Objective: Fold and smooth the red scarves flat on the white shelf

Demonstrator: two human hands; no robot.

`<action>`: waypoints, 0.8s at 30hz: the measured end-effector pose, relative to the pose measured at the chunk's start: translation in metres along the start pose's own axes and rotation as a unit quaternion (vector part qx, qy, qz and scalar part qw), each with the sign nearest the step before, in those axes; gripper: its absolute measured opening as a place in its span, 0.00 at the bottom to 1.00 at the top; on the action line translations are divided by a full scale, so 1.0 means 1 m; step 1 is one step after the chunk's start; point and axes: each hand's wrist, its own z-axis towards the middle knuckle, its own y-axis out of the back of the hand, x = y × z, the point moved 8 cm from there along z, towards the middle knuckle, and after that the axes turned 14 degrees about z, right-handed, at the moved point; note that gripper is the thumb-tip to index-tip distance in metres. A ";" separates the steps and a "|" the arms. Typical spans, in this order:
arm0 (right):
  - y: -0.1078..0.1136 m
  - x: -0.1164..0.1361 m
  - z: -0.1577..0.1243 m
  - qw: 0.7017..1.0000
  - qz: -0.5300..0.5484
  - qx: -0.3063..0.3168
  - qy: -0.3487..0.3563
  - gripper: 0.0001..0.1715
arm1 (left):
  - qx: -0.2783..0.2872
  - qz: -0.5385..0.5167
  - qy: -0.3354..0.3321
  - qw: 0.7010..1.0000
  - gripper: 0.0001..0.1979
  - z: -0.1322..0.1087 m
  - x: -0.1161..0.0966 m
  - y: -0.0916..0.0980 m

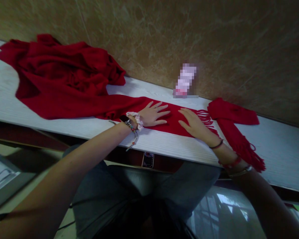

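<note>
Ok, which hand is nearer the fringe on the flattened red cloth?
Right. The right hand is right at the fringe; the left hand lies spread on the red cloth farther away, toward the bunched part.

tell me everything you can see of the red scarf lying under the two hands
The red scarf looks like soft, matte woven cloth in one plain colour. Its left part is bunched in a large, creased heap; from there it narrows into a flatter strip running right, ending in a fringe of thin strands. It lies on the white wood-grain surface. The left hand is palm down on the strip, fingers spread, and the right hand is at the fringed end.
</note>
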 end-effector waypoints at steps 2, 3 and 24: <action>-0.022 0.000 0.001 0.997 -0.034 0.055 -0.034 0.29 | 0.012 -0.003 0.040 0.999 0.30 0.000 0.009 -0.006; -0.031 -0.001 -0.001 0.995 -0.047 0.078 -0.047 0.31 | 0.025 -0.007 0.054 0.998 0.31 0.000 0.013 -0.010; -0.047 -0.017 0.027 0.987 -0.041 0.098 -0.117 0.32 | 0.066 -0.027 0.142 0.987 0.34 -0.004 0.027 -0.015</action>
